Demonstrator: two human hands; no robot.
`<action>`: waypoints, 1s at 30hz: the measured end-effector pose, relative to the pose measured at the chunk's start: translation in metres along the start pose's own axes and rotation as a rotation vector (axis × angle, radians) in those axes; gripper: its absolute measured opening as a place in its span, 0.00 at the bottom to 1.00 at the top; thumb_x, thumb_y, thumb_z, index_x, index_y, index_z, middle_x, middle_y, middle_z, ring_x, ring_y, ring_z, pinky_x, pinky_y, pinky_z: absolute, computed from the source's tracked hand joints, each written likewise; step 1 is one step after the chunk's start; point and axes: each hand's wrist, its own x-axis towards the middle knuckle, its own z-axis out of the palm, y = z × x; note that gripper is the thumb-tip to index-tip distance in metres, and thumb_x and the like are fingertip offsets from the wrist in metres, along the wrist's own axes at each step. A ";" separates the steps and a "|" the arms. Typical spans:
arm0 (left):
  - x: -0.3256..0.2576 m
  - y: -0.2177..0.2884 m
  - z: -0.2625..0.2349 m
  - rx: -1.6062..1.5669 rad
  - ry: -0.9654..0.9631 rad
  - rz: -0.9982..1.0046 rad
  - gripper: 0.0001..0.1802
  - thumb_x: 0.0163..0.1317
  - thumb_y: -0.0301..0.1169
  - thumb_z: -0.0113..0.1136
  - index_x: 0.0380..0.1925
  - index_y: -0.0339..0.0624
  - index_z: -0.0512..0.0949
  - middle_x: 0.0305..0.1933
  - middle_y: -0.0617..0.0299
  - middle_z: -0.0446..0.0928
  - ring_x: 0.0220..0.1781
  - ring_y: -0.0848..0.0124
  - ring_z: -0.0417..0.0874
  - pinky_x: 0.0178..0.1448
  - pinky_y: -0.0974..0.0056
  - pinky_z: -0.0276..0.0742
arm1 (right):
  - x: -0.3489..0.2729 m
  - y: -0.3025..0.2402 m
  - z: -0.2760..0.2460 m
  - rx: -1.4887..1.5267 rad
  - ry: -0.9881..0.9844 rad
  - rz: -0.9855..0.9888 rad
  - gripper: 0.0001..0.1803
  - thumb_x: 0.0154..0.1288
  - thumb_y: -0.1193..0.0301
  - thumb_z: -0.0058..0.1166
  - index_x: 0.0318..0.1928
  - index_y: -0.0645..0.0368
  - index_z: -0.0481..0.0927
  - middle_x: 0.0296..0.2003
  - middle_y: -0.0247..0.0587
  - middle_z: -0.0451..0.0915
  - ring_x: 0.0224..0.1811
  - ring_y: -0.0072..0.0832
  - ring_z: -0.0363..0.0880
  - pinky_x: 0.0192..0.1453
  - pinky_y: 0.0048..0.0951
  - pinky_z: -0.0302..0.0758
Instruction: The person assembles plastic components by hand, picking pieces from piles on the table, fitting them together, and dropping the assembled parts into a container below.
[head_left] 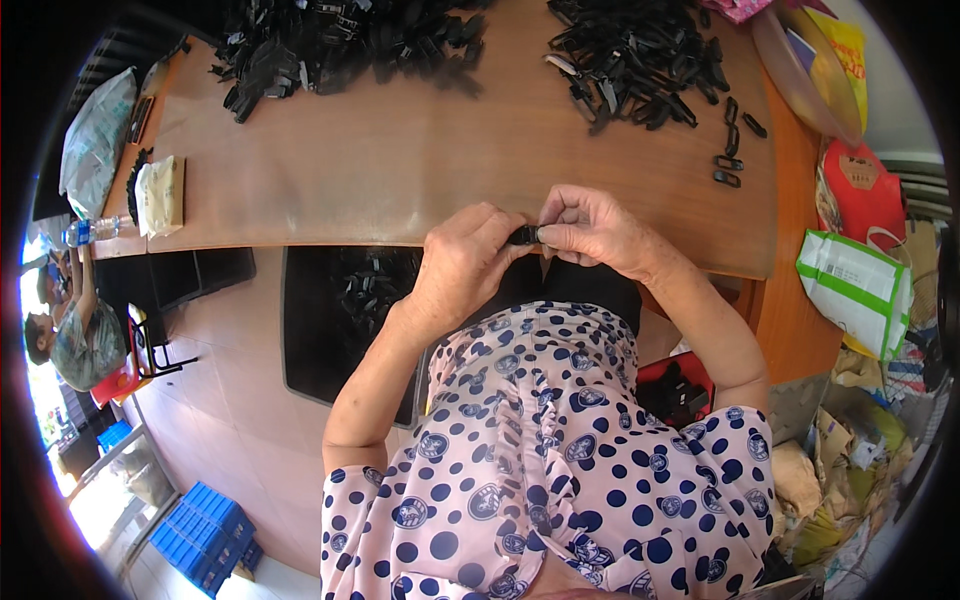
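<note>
Near the table's front edge, a small black plastic piece (523, 235) is between my two hands. My left hand (465, 258) grips its left end, fingers closed around it. From the other side, my right hand (590, 232) pinches its right end between thumb and fingers. The exact kind of the piece cannot be made out, as fingertips cover much of it. Beyond my hands, a large heap of black plastic pieces (345, 45) lies at the far left of the table. Another heap of black buckle-like pieces (640, 65) lies at the far right.
Several loose black pieces (727, 180) lie near the table's right edge (772, 200). A tissue pack (160, 195) and a plastic bottle (90, 231) are at the left. A plastic basin (808, 75) stands at the far right. Another person (85, 335) sits at the left, beyond blue crates (205, 535).
</note>
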 end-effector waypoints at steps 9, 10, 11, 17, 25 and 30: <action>-0.018 -0.001 -0.004 -0.271 0.013 -0.203 0.12 0.50 0.26 0.68 0.36 0.37 0.80 0.33 0.56 0.78 0.36 0.61 0.80 0.41 0.63 0.77 | 0.016 0.003 0.005 0.201 -0.175 0.272 0.10 0.66 0.68 0.57 0.40 0.58 0.72 0.30 0.36 0.77 0.29 0.19 0.74 0.26 0.15 0.68; -0.019 -0.003 -0.004 -0.271 0.018 -0.209 0.12 0.50 0.26 0.68 0.36 0.37 0.80 0.33 0.56 0.78 0.36 0.61 0.80 0.41 0.63 0.77 | 0.018 0.004 0.008 0.293 -0.186 0.259 0.12 0.66 0.66 0.58 0.42 0.58 0.71 0.33 0.36 0.77 0.31 0.21 0.76 0.28 0.16 0.69; -0.017 -0.007 -0.005 -0.412 0.050 -0.270 0.12 0.51 0.26 0.69 0.37 0.37 0.81 0.38 0.57 0.77 0.41 0.63 0.80 0.45 0.64 0.76 | 0.021 0.006 0.011 0.289 -0.190 0.263 0.12 0.66 0.66 0.58 0.42 0.58 0.71 0.33 0.36 0.77 0.31 0.21 0.76 0.28 0.16 0.69; -0.027 -0.025 -0.006 -1.131 0.166 -0.465 0.13 0.48 0.29 0.73 0.36 0.42 0.83 0.70 0.50 0.56 0.67 0.57 0.63 0.68 0.52 0.62 | 0.035 0.015 0.035 0.266 -0.512 0.075 0.32 0.75 0.50 0.36 0.71 0.52 0.54 0.41 0.42 0.74 0.39 0.26 0.77 0.31 0.19 0.73; -0.058 -0.018 -0.023 -1.056 0.320 -0.512 0.14 0.55 0.35 0.67 0.37 0.37 0.82 0.67 0.49 0.62 0.67 0.58 0.66 0.68 0.53 0.62 | 0.055 0.026 0.087 0.233 -0.361 -0.064 0.19 0.75 0.60 0.42 0.55 0.61 0.72 0.27 0.30 0.76 0.22 0.14 0.75 0.25 0.14 0.72; -0.094 -0.038 -0.069 -0.510 0.162 -0.610 0.21 0.50 0.41 0.72 0.34 0.35 0.79 0.56 0.53 0.72 0.54 0.64 0.75 0.54 0.61 0.73 | 0.046 0.023 0.078 0.048 -0.400 -0.016 0.25 0.70 0.61 0.49 0.59 0.65 0.64 0.42 0.45 0.77 0.31 0.24 0.82 0.25 0.19 0.77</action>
